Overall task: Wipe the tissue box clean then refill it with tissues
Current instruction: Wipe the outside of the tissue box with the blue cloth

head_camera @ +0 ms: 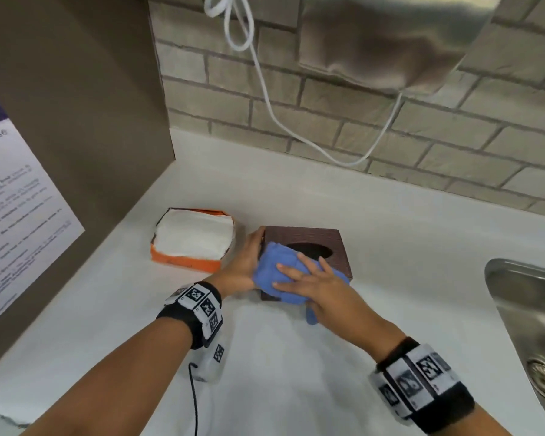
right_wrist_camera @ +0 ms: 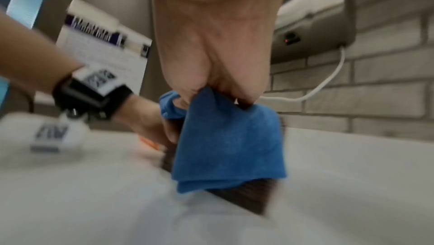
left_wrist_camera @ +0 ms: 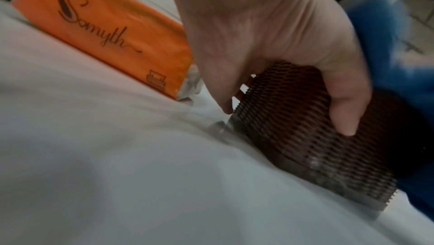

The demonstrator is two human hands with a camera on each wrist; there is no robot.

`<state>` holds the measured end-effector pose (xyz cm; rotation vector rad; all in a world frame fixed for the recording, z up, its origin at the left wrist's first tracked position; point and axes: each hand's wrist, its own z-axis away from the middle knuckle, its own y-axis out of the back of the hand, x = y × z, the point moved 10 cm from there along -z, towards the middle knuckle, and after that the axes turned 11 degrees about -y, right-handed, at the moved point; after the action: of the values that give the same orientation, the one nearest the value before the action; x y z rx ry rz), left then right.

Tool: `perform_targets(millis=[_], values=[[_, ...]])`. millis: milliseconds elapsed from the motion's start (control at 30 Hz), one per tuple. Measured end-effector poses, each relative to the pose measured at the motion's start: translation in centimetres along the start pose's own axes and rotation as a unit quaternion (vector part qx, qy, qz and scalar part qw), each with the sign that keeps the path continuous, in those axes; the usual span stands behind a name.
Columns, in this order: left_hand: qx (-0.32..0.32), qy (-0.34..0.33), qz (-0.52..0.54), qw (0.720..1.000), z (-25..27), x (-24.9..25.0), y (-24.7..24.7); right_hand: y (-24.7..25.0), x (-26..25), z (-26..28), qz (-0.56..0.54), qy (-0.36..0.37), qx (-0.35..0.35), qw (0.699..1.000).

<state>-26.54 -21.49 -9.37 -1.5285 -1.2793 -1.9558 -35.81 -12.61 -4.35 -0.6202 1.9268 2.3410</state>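
A brown textured tissue box (head_camera: 334, 243) with an oval top opening stands on the white counter (head_camera: 406, 221). My left hand (head_camera: 255, 247) grips its left side, thumb and fingers curled round the near-left corner (left_wrist_camera: 286, 119). My right hand (head_camera: 299, 278) presses a blue cloth (head_camera: 272, 269) onto the near-left part of the box top. Its fingers lie flat on the cloth, and its thumb pinches a fold (right_wrist_camera: 211, 96). The cloth (right_wrist_camera: 227, 137) drapes down the box's front face (right_wrist_camera: 246, 199). An opened orange tissue pack (head_camera: 192, 240) full of white tissues lies just left of the box (left_wrist_camera: 105, 31).
A steel sink (head_camera: 532, 313) is set into the counter at the right. A hand dryer (head_camera: 390, 42) with a white cable (head_camera: 265, 92) hangs on the brick wall behind. A brown partition (head_camera: 92, 89) bearing a poster (head_camera: 16, 199) closes the left side.
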Motion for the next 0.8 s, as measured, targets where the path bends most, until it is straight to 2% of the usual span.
perform_targets(millis=[67,133,267,300,367,433,533,600,700,733,800], values=[[0.025,0.006,0.009,1.0,0.0,-0.2,0.3,1.3,3.1,2.1,-0.039,-0.035,0.012,0.999],[0.019,0.006,0.011,1.0,-0.2,-0.3,0.1,2.3,5.1,3.5,-0.113,-0.066,0.017,0.991],[0.012,0.01,0.02,1.0,-0.5,-0.9,0.1,3.1,5.2,3.4,-0.197,-0.113,0.071,0.971],[0.012,0.009,0.021,1.0,-0.5,-0.8,0.0,3.1,5.0,3.1,-0.201,-0.128,0.081,0.968],[0.01,0.011,0.024,1.0,-0.6,-1.0,-0.2,2.6,3.5,2.1,-0.136,-0.138,0.089,0.977],[0.002,0.02,0.033,0.999,-0.5,-1.2,-0.2,1.8,1.3,0.8,-0.055,-0.113,0.094,0.988],[-0.009,0.025,0.044,0.999,-0.3,-1.3,-0.3,1.5,-0.1,0.1,-0.041,-0.074,0.079,0.993],[0.005,0.026,0.041,0.999,-0.4,-1.5,-0.1,2.2,2.3,1.2,-0.068,-0.078,0.071,0.992],[0.008,0.022,0.036,0.999,-0.4,-1.4,-0.1,3.8,7.6,3.9,-0.126,-0.14,0.088,0.978],[0.007,0.02,0.038,0.999,-0.5,-1.6,-0.2,4.0,8.0,4.1,-0.13,-0.152,0.098,0.975],[0.009,0.023,0.049,0.998,-0.7,-2.0,-0.4,3.7,5.8,2.8,-0.1,-0.147,0.113,0.978]])
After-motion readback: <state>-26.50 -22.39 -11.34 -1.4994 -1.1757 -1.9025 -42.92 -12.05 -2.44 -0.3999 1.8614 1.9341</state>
